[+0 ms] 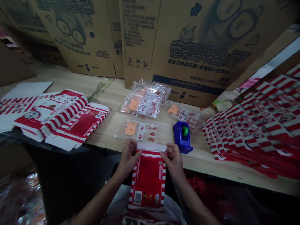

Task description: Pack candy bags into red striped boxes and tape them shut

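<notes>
From my end I see the red-and-white striped carton upright between the two hands, at the near edge of the wooden table, its barcode panel facing me and its white flap up at the top. The left hand pinches the carton's upper left corner and the right hand its upper right corner; the hands are apart, with the carton's width between them.

Just beyond the flap I have a clear packet with an orange piece inside. The blue tape dispenser stands just beside the right hand. Farther out I see a heap of clear packets, a stack of flattened cartons at left, rows of striped cartons at right, and large brown boxes behind.
</notes>
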A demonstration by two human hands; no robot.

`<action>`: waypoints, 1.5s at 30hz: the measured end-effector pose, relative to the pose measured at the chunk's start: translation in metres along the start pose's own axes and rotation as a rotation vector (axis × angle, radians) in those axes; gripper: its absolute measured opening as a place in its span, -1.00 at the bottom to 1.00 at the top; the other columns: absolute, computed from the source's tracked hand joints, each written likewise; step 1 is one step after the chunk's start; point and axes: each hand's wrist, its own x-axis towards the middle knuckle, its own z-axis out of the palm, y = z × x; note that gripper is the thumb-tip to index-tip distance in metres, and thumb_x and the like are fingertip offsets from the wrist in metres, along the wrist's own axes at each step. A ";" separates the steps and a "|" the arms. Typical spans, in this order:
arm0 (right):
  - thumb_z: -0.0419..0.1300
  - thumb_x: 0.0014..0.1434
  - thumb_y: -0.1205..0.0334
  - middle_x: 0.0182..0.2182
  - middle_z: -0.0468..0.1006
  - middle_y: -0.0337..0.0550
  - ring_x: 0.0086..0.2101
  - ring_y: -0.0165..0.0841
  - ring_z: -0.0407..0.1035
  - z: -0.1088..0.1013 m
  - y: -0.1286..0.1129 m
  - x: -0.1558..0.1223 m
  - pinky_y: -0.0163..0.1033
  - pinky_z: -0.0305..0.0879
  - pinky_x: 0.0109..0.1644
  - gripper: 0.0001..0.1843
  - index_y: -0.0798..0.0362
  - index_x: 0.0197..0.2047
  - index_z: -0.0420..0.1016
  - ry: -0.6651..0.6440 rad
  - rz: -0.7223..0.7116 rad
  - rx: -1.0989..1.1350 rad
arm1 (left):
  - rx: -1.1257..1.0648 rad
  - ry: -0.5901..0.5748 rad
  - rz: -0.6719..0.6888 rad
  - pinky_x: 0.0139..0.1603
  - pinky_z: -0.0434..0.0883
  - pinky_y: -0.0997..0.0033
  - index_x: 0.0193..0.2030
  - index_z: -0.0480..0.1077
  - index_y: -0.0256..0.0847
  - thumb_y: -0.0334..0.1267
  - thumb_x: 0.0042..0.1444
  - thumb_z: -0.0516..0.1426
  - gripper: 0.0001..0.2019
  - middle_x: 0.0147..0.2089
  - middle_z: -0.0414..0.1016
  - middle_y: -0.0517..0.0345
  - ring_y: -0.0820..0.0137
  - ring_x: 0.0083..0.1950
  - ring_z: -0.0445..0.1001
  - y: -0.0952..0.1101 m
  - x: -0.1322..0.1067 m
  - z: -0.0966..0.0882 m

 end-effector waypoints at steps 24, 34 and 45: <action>0.28 0.04 0.13 -0.58 0.45 -0.27 -0.53 -0.42 0.30 -0.019 -0.041 0.021 -0.34 0.21 -0.43 -0.77 0.09 -0.52 0.43 -0.324 0.002 -0.191 | 0.078 -0.356 -0.242 -0.40 0.31 0.45 -0.49 0.52 -0.31 -0.16 -0.19 0.34 -0.77 -0.53 0.52 0.14 0.42 -0.49 0.41 0.037 0.022 -0.012; 0.16 0.21 0.18 -0.47 0.51 -0.18 -0.42 -0.38 0.38 -0.026 -0.038 0.011 -0.31 0.26 -0.33 -0.76 0.09 -0.46 0.45 -0.288 -0.204 -0.309 | 0.258 -0.451 0.049 -0.29 0.31 0.48 -0.42 0.51 -0.28 -0.16 0.10 0.20 -0.78 -0.41 0.50 0.14 0.44 -0.36 0.41 0.035 0.019 -0.013; 0.18 0.21 0.32 -0.30 0.60 -0.15 -0.26 -0.33 0.49 -0.016 -0.017 -0.020 -0.25 0.36 -0.14 -0.89 0.03 -0.37 0.45 -0.102 -0.405 -0.401 | 0.192 -0.384 0.183 -0.04 0.39 0.32 -0.25 0.54 -0.21 -0.26 0.16 0.17 -0.87 -0.17 0.59 0.01 0.29 -0.11 0.53 0.008 0.005 -0.003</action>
